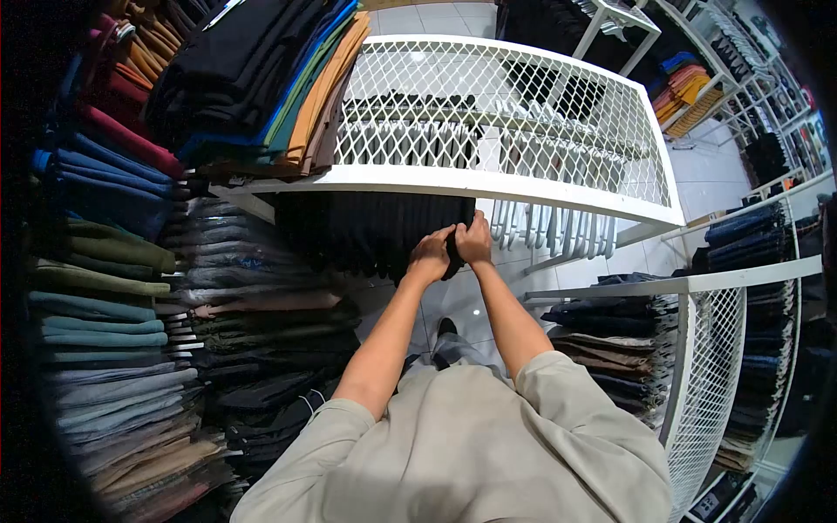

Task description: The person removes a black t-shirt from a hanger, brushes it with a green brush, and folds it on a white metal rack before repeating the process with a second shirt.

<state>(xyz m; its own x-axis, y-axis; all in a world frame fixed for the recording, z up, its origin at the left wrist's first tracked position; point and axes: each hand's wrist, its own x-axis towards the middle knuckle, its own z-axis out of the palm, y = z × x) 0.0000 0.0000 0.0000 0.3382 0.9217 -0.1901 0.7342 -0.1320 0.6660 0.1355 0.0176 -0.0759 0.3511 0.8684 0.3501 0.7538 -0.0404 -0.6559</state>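
Note:
Under the front edge of a white mesh-topped rack [514,184], dark garments [375,228] hang in a tight row. Both my hands are at the right end of that row. My left hand [432,254] has its fingers bent against the last dark garment. Close beside it, my right hand [474,239] has its fingers closed at the same garment's edge, just below the rack's white bar. The fingertips are partly hidden by the cloth. White empty hangers [551,228] hang to the right of my right hand.
Folded black and coloured garments [253,78] lie on the rack's left part. Stacked and hanging clothes [105,322] line the left side. A second white mesh rack [711,383] with hanging trousers [610,336] stands at the right. Tiled floor [401,305] shows below my hands.

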